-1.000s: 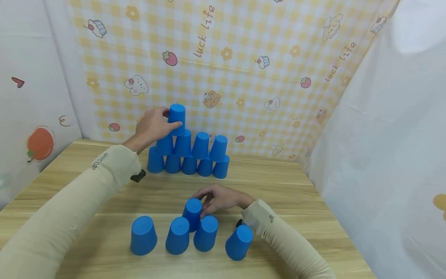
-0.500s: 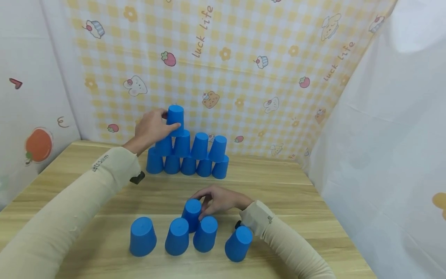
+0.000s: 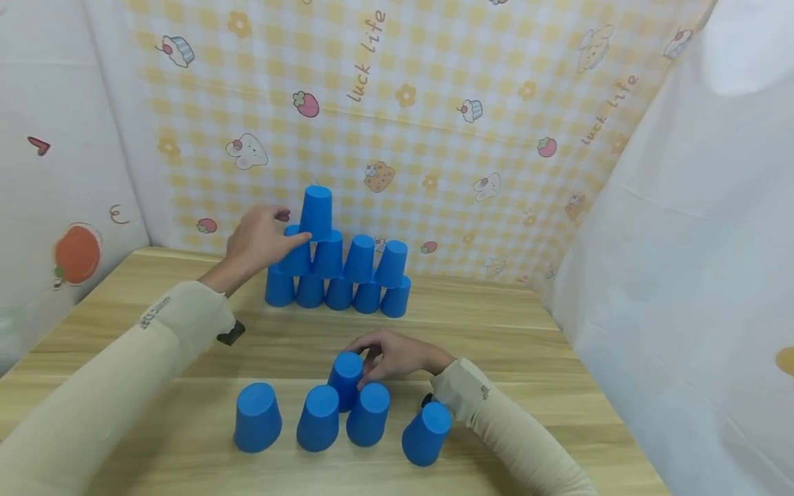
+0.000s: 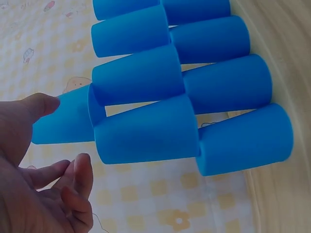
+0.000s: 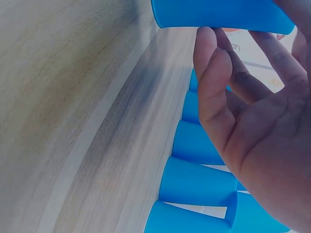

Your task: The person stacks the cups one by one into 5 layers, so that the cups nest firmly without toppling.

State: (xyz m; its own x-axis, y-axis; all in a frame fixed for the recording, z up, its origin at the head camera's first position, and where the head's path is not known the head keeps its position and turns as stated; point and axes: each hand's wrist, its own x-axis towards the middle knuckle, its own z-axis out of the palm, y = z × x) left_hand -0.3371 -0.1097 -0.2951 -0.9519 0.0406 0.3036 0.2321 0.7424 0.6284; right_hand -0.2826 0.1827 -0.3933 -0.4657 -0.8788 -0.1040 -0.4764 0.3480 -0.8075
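An upside-down blue cup [image 3: 317,213] stands alone as the third level of a cup pyramid, over the left end of the second row. Beside it my left hand [image 3: 257,238] has its fingers spread apart from the cup; in the left wrist view the thumb lies close to the top cup [image 4: 68,116], and whether it touches cannot be told. Nearer to me, my right hand [image 3: 397,355] grips another upside-down cup [image 3: 344,380] on its right side. The right wrist view has fingertips at the wall of that cup [image 5: 218,13].
The pyramid's lower rows, a second-row cup [image 3: 359,259] and a bottom-row cup [image 3: 338,294] among them, stand at the back of the wooden table [image 3: 484,344]. Several upside-down cups stand in front: one at left [image 3: 257,419], one at right [image 3: 426,434]. A patterned cloth [image 3: 434,138] hangs behind.
My left hand has let go of the top cup and drawn back left and slightly down. That cup stays on the pyramid. The right hand keeps its place at its cup.
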